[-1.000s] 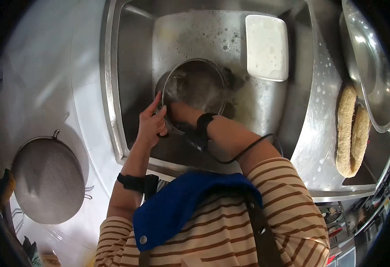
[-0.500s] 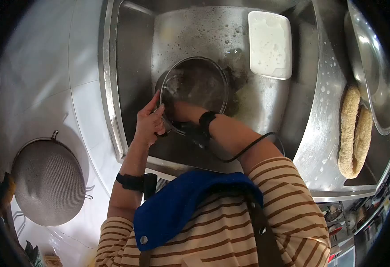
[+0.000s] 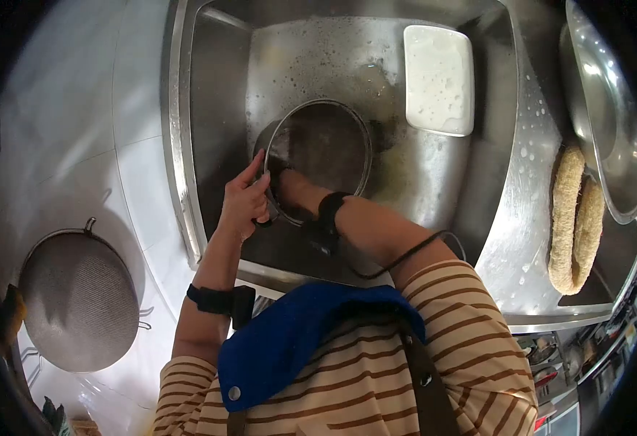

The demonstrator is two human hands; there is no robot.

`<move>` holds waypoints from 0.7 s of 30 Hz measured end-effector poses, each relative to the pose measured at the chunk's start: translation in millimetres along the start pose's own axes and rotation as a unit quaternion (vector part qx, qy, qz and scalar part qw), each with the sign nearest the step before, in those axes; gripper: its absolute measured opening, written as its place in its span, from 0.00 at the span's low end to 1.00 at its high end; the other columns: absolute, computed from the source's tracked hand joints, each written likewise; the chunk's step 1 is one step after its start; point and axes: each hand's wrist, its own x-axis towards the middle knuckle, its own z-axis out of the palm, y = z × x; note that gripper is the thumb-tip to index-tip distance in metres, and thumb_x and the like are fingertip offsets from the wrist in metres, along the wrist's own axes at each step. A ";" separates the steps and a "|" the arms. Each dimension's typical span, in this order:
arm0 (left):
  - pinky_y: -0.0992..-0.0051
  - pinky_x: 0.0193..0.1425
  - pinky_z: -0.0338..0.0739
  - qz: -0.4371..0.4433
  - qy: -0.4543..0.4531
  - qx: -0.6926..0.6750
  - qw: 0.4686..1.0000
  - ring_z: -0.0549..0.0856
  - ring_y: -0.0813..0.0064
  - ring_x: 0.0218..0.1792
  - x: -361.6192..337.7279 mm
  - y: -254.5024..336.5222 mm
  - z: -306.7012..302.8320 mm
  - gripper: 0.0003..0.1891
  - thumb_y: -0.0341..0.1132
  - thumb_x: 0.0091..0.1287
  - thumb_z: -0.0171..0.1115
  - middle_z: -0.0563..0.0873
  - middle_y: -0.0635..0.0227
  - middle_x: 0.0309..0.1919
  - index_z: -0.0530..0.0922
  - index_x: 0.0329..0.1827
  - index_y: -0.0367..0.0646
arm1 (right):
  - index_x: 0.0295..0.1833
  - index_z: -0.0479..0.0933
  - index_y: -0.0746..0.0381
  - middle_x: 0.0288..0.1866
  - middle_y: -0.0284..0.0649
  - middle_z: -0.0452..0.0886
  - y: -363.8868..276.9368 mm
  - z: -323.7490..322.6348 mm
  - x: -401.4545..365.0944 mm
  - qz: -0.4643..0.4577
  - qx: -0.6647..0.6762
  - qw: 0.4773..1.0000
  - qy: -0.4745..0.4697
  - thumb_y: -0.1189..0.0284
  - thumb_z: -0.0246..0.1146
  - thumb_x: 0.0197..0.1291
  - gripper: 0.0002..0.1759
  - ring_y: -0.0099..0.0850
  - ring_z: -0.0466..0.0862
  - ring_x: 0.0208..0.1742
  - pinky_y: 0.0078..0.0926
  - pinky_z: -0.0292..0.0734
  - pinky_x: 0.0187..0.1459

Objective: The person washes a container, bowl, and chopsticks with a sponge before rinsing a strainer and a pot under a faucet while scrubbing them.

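In the sink [image 3: 435, 174] stands a round metal-rimmed vessel [image 3: 326, 145] with a dark, greyish inside. My left hand [image 3: 247, 200] grips its left rim, index finger stretched along the outside and the thumb at the edge. Inside the vessel, against its lower left wall, is my right hand [image 3: 293, 190], reaching over the near rim. The fingers of that hand are hidden in a dark patch at the wall, and I cannot tell what they hold. Both wrists wear black bands, the right one with a cable.
A white rectangular tray [image 3: 438, 80] with suds lies at the sink's back right. On the right-hand ledge sits a folded loofah [image 3: 576, 225] beside a large shiny metal bowl [image 3: 613, 109]. A round mesh strainer [image 3: 79, 301] is on the left by the white tiles.
My right hand has shifted slightly left and toward me inside the vessel. My left hand keeps its grip on the rim. The whole view has moved a little.
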 end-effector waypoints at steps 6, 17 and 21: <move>0.81 0.13 0.52 0.010 -0.016 -0.018 1.000 0.54 0.87 0.09 0.5 -5.5 -2.6 0.26 0.33 0.65 0.55 0.55 0.82 0.10 0.62 0.67 0.56 | 0.41 0.80 0.64 0.42 0.50 0.80 35.7 -38.1 9.1 0.017 -0.190 0.973 -0.130 0.68 0.59 0.51 0.14 0.41 0.81 0.44 0.36 0.75 0.43; 0.82 0.13 0.50 -0.018 0.022 -0.057 0.998 0.54 0.88 0.10 4.6 -2.1 -15.0 0.25 0.34 0.66 0.54 0.55 0.83 0.12 0.62 0.66 0.52 | 0.34 0.82 0.60 0.37 0.45 0.82 42.9 -46.9 27.3 0.002 -0.172 0.984 0.048 0.69 0.60 0.45 0.10 0.37 0.82 0.40 0.36 0.76 0.40; 0.82 0.13 0.50 -0.035 0.010 -0.101 0.994 0.55 0.88 0.10 8.1 1.5 -17.6 0.23 0.35 0.65 0.55 0.56 0.83 0.12 0.65 0.64 0.52 | 0.25 0.81 0.59 0.26 0.41 0.81 80.6 -16.2 119.9 -0.149 -0.342 0.916 0.149 0.70 0.62 0.40 0.05 0.38 0.83 0.31 0.36 0.76 0.38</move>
